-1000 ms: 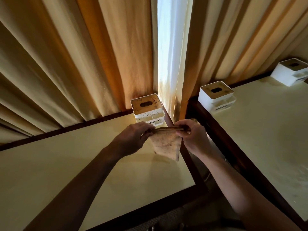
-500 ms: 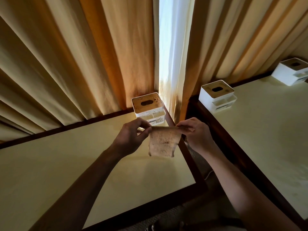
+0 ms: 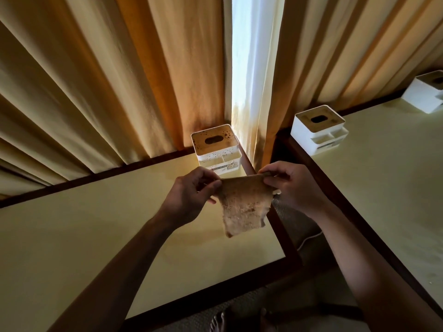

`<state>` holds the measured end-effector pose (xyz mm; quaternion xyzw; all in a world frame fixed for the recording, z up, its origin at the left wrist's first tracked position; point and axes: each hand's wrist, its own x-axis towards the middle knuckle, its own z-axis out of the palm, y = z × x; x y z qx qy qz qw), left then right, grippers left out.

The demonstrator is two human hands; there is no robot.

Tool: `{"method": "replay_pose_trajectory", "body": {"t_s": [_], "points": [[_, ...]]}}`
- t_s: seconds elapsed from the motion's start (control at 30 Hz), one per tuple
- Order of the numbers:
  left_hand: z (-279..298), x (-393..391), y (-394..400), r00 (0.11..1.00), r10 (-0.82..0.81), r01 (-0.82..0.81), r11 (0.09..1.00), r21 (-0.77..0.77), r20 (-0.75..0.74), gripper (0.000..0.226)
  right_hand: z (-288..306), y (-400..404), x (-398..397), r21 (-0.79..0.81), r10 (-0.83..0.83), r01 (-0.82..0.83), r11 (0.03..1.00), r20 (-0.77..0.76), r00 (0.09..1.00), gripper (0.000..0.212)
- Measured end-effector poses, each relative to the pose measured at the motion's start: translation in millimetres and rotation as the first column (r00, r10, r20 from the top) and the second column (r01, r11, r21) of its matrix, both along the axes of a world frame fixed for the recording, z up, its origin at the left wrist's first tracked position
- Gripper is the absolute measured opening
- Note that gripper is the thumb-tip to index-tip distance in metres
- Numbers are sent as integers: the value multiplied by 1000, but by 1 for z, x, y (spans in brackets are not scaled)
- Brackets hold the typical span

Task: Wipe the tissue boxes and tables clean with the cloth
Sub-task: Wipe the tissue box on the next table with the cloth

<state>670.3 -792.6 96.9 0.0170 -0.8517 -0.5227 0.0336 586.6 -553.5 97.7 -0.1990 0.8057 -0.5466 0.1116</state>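
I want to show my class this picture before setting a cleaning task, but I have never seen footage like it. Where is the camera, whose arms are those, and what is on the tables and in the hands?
The camera sits on a person's head, looking forward and down, so the arms are that person's own. No machine is involved. The left hand and right hand each pinch a top corner of a brownish cloth, which hangs between them above the left table. At that table's far corner stands a speckled tissue box. The right table carries two white tissue boxes, one near and one at the frame's edge. Curtains hang behind.

tan pleated curtains (image 3: 100, 80) hang behind, parted on a bright white sheer (image 3: 249, 68).
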Motion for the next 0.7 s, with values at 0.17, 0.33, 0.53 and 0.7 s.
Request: {"method": "replay_pose_trajectory", "body": {"t_s": [0.17, 0.33, 0.53, 0.7], "points": [[-10, -2, 1, 998, 8, -11, 999, 41, 60, 9, -7, -5, -14, 42, 36, -39, 998, 76, 997, 21], [-14, -13, 0, 995, 64, -68, 996, 53, 77, 7, -13, -14, -25, 97, 38, -42, 994, 43, 998, 22], [-10, -18, 1, 997, 76, -76, 997, 14, 18, 8, -6, -13, -32, 75, 9, -7, 997, -21, 1000, 24], [-38, 6, 16, 993, -95, 102, 991, -91, 74, 18, -32, 15, -8, 171, 78, -99, 980, 125, 989, 18]]}}
